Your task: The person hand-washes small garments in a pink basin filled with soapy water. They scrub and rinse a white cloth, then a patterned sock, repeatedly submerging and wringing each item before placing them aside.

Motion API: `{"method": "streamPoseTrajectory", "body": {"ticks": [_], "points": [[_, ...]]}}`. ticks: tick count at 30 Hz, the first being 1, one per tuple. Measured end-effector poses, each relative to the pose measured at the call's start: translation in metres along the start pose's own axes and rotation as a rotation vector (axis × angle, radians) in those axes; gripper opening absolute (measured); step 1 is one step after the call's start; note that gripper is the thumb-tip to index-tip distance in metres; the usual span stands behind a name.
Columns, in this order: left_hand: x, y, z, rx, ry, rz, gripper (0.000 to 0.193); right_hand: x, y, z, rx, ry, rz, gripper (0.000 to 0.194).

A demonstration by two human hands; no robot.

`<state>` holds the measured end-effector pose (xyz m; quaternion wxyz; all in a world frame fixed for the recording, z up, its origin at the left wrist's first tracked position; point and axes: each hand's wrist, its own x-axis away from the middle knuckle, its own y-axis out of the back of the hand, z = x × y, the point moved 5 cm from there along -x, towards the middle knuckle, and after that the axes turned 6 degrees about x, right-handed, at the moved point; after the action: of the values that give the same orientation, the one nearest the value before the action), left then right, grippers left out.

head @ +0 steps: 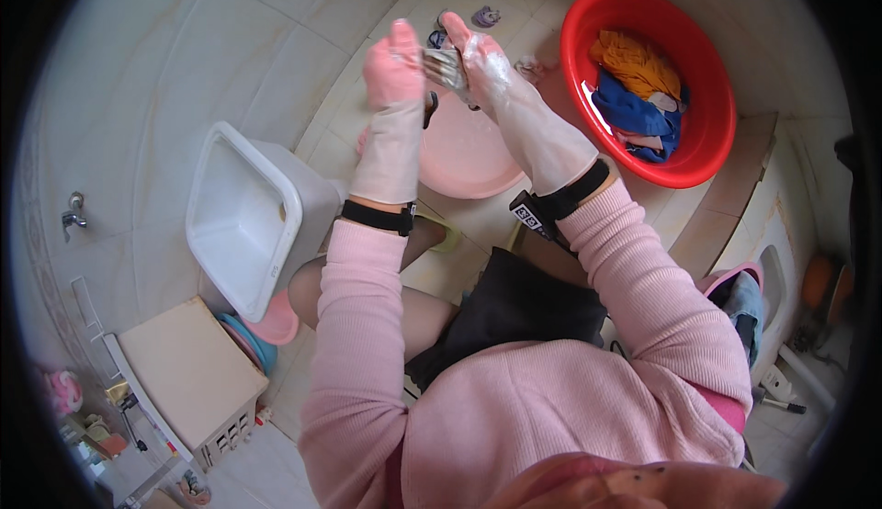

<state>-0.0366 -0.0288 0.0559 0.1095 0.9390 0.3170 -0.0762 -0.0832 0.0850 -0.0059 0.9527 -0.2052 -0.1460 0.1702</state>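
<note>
My left hand (394, 68) and my right hand (484, 71) wear long rubber gloves, pink at the fingers and white at the cuffs. Both are closed on a small striped cloth item (444, 68), drawn between them; its exact kind is unclear. White suds cover the back of the right glove. Below the hands, a pink plastic basin (472, 154) stands on the tiled floor, holding pale liquid. The left glove is slightly blurred. Small crumpled cloth pieces, one purple (486, 17) and one whitish (529, 68), lie on the floor beyond and beside the hands.
At the right, a red tub (720, 109) holds orange and blue garments (634, 113). A white square basin (293, 233) stands at the left near a wall tap (74, 217). Behind it is a beige cabinet (186, 371). A pink bucket (716, 278) with clothes sits at the right.
</note>
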Motion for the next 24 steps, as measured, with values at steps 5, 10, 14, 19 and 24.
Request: {"method": "streamPoseTrajectory", "body": {"ticks": [5,10,14,19,24], "points": [[0.015,-0.017,-0.010,0.287,-0.110,-0.011,0.048,-0.019,-0.013,-0.014,-0.642,-0.012,0.167,0.019],[0.027,-0.033,-0.025,-0.155,-0.281,0.049,0.038,-0.006,-0.012,-0.022,-0.569,0.002,0.130,0.012],[0.031,-0.033,-0.042,-0.196,-0.510,0.045,0.034,0.006,-0.012,0.002,-0.379,0.166,0.190,0.039],[0.028,-0.038,-0.019,0.001,-0.161,0.065,0.035,0.009,-0.014,-0.002,-0.082,-0.194,0.009,0.048],[0.026,-0.041,-0.030,-0.346,-0.474,0.188,0.028,0.013,-0.021,0.017,-0.037,0.001,0.048,0.030]]}}
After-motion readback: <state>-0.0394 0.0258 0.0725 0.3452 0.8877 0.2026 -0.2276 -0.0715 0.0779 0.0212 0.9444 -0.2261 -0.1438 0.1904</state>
